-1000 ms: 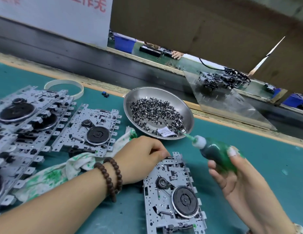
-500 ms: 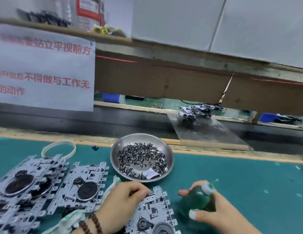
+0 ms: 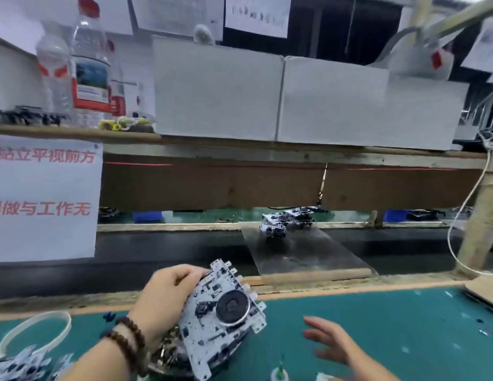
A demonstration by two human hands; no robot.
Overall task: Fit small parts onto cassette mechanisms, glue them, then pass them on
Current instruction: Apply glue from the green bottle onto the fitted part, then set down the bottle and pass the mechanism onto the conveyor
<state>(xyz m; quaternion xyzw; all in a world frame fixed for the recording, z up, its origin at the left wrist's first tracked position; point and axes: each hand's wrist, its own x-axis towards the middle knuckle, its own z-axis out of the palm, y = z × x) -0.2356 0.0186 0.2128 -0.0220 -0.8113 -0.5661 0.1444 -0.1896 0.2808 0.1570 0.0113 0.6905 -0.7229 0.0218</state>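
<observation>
My left hand grips a grey metal cassette mechanism by its left edge and holds it tilted in the air above the steel bowl of small parts, which it mostly hides. A black flywheel shows on the mechanism's face. My right hand hovers empty over the green mat with its fingers spread. The green glue bottle stands at the bottom edge, only its tip and cap showing. More mechanisms lie at the lower left.
A clear sloped plate leads from the bench's far edge to a pile of mechanisms on the far side. A white tape ring lies on the left. A shelf above carries water bottles and white boxes.
My left hand has lifted the mechanism off the mat and raised it forward. My right hand has let go of the glue bottle, which now stands on the mat. The view has tilted upward.
</observation>
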